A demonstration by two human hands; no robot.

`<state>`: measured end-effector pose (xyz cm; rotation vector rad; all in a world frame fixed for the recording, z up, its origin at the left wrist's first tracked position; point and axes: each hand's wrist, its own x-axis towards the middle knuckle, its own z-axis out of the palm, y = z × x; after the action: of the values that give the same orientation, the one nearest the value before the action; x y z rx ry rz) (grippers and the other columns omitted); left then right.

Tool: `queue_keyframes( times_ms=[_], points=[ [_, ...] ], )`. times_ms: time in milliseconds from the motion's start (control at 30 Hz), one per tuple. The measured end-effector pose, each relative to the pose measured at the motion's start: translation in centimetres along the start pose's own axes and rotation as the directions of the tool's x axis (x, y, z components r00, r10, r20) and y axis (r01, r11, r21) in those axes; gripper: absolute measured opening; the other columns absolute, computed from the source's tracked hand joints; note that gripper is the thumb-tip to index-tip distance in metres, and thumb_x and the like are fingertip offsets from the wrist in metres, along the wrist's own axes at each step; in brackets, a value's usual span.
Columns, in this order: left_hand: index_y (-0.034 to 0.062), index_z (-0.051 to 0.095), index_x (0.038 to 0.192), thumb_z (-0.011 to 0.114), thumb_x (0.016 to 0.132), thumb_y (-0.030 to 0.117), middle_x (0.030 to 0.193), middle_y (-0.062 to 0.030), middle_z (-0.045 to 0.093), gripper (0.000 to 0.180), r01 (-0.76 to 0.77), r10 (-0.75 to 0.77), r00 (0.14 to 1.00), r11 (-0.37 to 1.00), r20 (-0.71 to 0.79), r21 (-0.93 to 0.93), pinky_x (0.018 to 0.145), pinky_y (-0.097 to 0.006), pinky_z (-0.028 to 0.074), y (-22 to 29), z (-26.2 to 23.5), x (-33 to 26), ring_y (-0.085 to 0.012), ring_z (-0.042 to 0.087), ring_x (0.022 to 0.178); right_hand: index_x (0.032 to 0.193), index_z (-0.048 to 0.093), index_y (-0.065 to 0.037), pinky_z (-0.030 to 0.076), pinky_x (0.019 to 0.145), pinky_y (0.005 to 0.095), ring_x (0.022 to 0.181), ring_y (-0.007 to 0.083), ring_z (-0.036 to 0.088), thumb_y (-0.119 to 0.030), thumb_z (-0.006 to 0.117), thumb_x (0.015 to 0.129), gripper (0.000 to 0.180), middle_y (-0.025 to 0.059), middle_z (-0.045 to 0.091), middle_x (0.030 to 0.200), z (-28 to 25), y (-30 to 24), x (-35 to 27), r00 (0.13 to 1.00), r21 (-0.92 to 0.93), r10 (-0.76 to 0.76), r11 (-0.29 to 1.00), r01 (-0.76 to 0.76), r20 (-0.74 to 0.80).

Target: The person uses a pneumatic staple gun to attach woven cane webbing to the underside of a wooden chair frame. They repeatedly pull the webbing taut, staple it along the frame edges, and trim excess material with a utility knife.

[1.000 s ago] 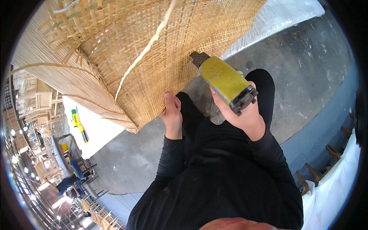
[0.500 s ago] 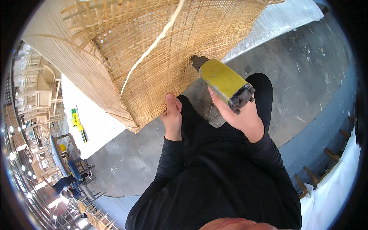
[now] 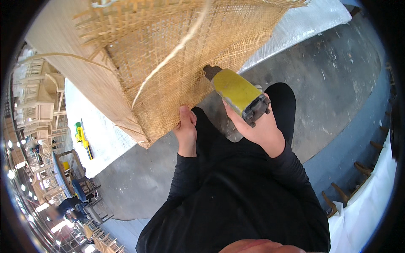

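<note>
1. Working a woven cane sheet (image 3: 177, 63) with a yellow stapler (image 3: 238, 90), nose pressed into the weave near the sheet's lower edge, above the dark trousers (image 3: 253, 185)
2. Right hand (image 3: 259, 126) clenched around the stapler's grip, dark rear cap pointing back toward the body; trigger finger hidden, so can't tell whether squeezing or not
3. Left hand (image 3: 185, 128) pinching the sheet's lower edge, thumb on the near face, other fingers tucked behind; sitting just beside the stapler nose, not touching it
4. Keeping that left hand pulling down looks like the key bit: cane going slack probably means puckers once fixed
5. Holding the nose square to the surface, not tilted, probably giving a flush set instead of one leg proud
6. Aiming for a crossing of strands rather than a gap; landing in a hole likely catching nothing
7. Minding the left thumb: staying a safe way off the nose line seems wise, since a slip across the slick weave could run that way
8. Pale loose strand (image 3: 168, 59) lying diagonally over the sheet; worth keeping clear of the nose so not pinning it by accident
9. Grey floor (image 3: 337, 97) and white cloth (image 3: 105, 135) below, green tool (image 3: 80, 135) lying on the cloth well apart from both hands
</note>
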<state>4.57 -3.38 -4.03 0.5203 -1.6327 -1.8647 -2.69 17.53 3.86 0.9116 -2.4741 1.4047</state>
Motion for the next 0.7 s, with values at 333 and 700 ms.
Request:
queue_keyframes(
  times_ms=[333, 700],
  points=[
    [0.0069, 0.059, 0.103, 0.058, 0.108, 0.022, 0.063, 0.0007, 0.048, 0.016, 0.066, -0.067, 0.998, 0.997, -0.009, -0.05, 0.046, -0.026, 0.037, 0.4, 0.1, -0.4, -0.0083, 0.044, 0.052, 0.111, 0.073, -0.007, 0.047, 0.084, 0.0355, 0.088, 0.0236, 0.07, -0.01, 0.081, 0.081, 0.032, 0.0061, 0.076, 0.103, -0.9, -2.6, 1.2, 0.997, 0.173, 0.056, 0.983, -0.064, 0.047],
    [0.0093, 0.056, 0.1, 0.057, 0.109, 0.033, 0.058, 0.0016, 0.04, 0.025, 0.134, -0.131, 0.991, 0.969, 0.028, -0.207, 0.048, -0.028, 0.033, 1.5, 0.2, -1.0, -0.0104, 0.039, 0.051, 0.114, 0.071, -0.003, 0.05, 0.087, 0.0366, 0.094, 0.0253, 0.069, -0.01, 0.084, 0.08, 0.037, 0.0094, 0.072, 0.111, -0.1, -1.0, -0.2, 0.999, 0.043, -0.033, 0.999, 0.033, -0.009]
  ],
)
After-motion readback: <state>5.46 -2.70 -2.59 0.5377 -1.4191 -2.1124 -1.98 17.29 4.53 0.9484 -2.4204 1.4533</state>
